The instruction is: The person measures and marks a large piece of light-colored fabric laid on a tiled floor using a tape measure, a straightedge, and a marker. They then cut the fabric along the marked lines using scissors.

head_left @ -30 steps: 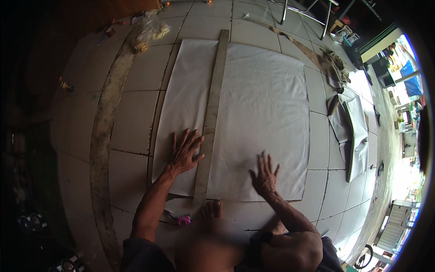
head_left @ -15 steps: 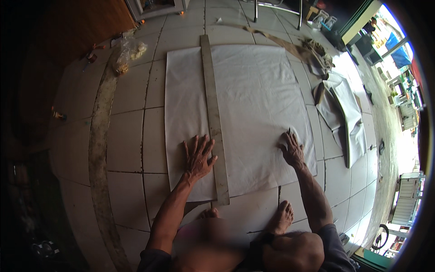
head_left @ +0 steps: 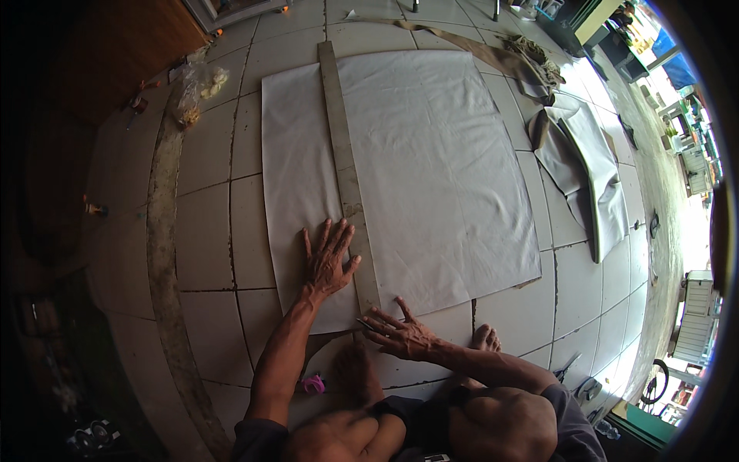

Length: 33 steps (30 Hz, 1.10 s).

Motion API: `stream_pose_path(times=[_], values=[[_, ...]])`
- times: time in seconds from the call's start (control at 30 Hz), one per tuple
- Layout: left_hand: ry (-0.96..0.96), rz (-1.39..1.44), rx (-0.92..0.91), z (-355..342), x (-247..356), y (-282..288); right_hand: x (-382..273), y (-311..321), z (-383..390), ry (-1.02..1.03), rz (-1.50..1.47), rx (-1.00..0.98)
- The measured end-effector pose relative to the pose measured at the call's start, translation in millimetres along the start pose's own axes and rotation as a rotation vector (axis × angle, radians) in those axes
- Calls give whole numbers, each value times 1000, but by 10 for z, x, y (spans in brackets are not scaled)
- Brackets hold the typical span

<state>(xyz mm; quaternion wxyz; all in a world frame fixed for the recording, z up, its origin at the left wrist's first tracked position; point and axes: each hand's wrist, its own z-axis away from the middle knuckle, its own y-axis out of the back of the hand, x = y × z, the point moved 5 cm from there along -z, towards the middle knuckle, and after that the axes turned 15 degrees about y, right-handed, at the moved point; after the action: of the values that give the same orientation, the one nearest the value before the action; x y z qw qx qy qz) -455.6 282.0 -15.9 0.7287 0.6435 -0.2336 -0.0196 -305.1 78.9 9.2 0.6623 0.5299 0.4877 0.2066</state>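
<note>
A pale grey-white sheet [head_left: 439, 185], soft and slightly wrinkled, lies flat on the tiled floor. Across it, from far edge to near edge, runs a long straight flat bar [head_left: 339, 131], dull grey-brown. My left hand [head_left: 327, 266] lies on the sheet with fingers spread, its thumb against the bar's left side. At the near end of the bar is my right hand [head_left: 404, 336], holding a thin, dark, pen-like tool [head_left: 366, 324] between thumb and fingers. The tool's tip is close to the bar's near end; whether it touches the sheet I cannot tell.
Folded grey-white material [head_left: 589, 169] lies to the right, beside a brown cloth strip [head_left: 477, 54]. A plastic bag [head_left: 187, 104] sits at the far left. Near my feet are a purple object [head_left: 312, 383] and, farther right, what looks like scissors [head_left: 568, 366].
My right hand has moved from the sheet's right side, leftward and nearer to me, to the bar's near end. My left hand stays beside the bar. The whole view has shifted slightly.
</note>
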Motion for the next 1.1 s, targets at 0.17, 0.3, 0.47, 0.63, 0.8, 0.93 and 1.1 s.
stream_pose_path(times=[0.17, 0.3, 0.47, 0.63, 0.8, 0.93, 1.1], values=[[-10, -6, 19, -9, 0, -9, 27, -62, 44, 6, 118, -143], [-10, -1, 13, 1, -16, -27, -24, -127, 96, -8, 74, -151], [-14, -12, 6, -5, -15, -29, -13, -100, 143, 3, 61, -6], [-17, -19, -7, -2, -1, -10, -29, -134, 146, 6, 60, -51], [-31, -9, -16, -17, -6, 6, -37, -194, 150, 21, 103, -183], [1, 1, 3, -265, -33, 27, -35, -161, 148, 34, 96, -163], [97, 7, 39, -876, -96, 65, -28, -100, 155, 35, 83, -117]])
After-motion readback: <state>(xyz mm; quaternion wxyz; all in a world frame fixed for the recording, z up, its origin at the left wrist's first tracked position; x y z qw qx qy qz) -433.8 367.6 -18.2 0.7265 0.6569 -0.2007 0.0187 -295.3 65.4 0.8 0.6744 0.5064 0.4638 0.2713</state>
